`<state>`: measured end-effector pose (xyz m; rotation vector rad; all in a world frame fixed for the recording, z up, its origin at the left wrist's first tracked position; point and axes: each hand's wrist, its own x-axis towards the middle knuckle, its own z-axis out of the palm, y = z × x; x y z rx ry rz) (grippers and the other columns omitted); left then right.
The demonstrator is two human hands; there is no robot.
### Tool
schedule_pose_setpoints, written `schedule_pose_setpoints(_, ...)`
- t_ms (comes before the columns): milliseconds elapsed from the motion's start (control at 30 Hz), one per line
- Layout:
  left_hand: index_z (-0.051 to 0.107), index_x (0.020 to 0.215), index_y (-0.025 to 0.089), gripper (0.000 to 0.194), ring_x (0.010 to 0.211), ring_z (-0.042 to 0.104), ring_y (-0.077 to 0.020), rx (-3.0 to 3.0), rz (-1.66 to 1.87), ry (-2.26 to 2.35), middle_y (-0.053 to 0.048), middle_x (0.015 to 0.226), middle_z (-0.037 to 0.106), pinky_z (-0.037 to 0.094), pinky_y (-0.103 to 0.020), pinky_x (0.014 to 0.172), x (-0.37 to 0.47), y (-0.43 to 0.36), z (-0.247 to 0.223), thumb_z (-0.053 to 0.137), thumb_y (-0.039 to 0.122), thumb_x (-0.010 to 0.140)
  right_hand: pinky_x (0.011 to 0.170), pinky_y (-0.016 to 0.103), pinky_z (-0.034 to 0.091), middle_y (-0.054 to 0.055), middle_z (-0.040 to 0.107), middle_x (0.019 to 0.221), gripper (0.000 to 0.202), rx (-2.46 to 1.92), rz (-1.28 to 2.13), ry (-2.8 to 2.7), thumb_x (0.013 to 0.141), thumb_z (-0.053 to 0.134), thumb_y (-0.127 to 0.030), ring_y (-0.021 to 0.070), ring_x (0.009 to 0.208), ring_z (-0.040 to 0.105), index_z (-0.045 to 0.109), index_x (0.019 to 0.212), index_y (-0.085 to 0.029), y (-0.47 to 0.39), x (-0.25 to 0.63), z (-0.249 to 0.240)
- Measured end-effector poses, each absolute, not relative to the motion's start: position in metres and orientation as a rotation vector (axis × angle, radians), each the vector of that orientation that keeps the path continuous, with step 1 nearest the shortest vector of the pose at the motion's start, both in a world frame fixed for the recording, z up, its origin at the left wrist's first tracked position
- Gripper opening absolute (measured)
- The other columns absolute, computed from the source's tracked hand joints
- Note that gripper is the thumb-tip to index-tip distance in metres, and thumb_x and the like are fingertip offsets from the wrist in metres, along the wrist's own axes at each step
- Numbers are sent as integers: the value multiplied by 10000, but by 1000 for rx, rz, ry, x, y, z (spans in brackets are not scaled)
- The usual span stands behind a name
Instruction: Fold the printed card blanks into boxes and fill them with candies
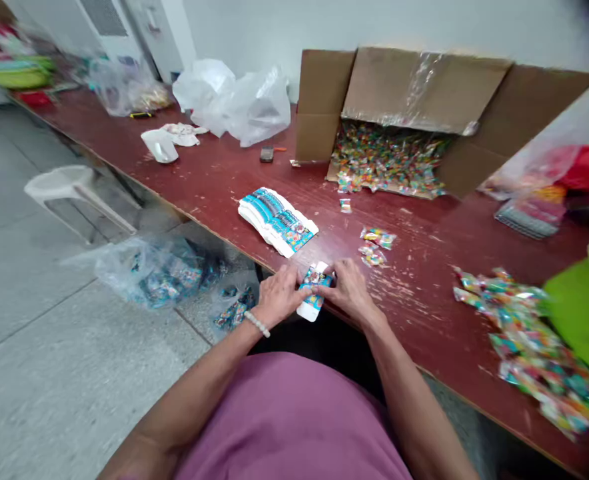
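Between my two hands, at the table's front edge, is a small blue printed carton (313, 288) with white flaps showing at both ends. My left hand (282, 293), with a beaded bracelet at the wrist, grips its left side. My right hand (348, 288) closes on its right side, thumb across the printed face. Just beyond lies a fanned stack of flat blue cartons (277, 220). Right of that, a few wrapped candies (374, 245) rest on the red table (414, 267).
An open cardboard box (424, 93) full of wrapped candies stands at the back. More candy packets (529, 333) lie by a green basin (582, 307) at right. White plastic bags (239, 100) sit at the back left. Below are a white stool (62, 180) and a bag of filled cartons (164, 273).
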<state>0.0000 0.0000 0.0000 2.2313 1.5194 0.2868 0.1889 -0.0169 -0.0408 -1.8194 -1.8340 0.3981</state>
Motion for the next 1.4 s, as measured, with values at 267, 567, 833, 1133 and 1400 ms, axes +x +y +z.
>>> schedule_pose_setpoints(267, 552, 982, 182, 398, 628, 613, -169, 1326, 537, 1147, -16, 755, 646, 452, -255, 550, -7, -32, -33, 618, 537, 812, 739, 328, 460, 34, 560, 927, 303, -1533, 531, -1707, 740, 810, -309, 214, 832, 572, 590, 920, -204, -34, 187, -40)
schedule_pose_setpoints(567, 688, 882, 187, 235, 653, 493, -122, 1856, 609, 1079, 20, 711, 585, 361, -231, 645, -26, -36, 0, 542, 367, 919, 779, 316, 488, 34, 577, 980, 210, -1410, 657, -1680, 768, 803, -284, 206, 901, 581, 634, 874, -218, -43, 175, -13)
schedule_pose_setpoints(833, 626, 1028, 146, 426, 790, 661, -191, 1202, 164, 574, -69, 872, 717, 480, -289, 744, -43, -26, 13, 763, 414, 727, 898, 331, 473, 43, 544, 1144, 144, -1134, 935, -1668, 807, 792, -228, 190, 1014, 591, 657, 762, -202, -55, 157, 21)
schedule_pose_setpoints(1133, 555, 712, 168, 376, 522, 566, -128, 1348, 175, 716, 18, 566, 570, 428, -237, 537, -26, -29, 26, 692, 514, 762, 914, 326, 446, 22, 583, 1071, 189, -1180, 971, -1640, 735, 825, -131, 185, 1013, 594, 651, 773, -197, -58, 160, 23)
schedule_pose_setpoints(1400, 559, 732, 165, 387, 496, 569, -122, 1347, 99, 729, 25, 593, 571, 449, -235, 506, -25, -27, 32, 723, 515, 721, 866, 304, 472, 20, 596, 1036, 205, -1064, 1131, -1603, 746, 821, -146, 180, 995, 604, 622, 712, -184, -57, 165, 36)
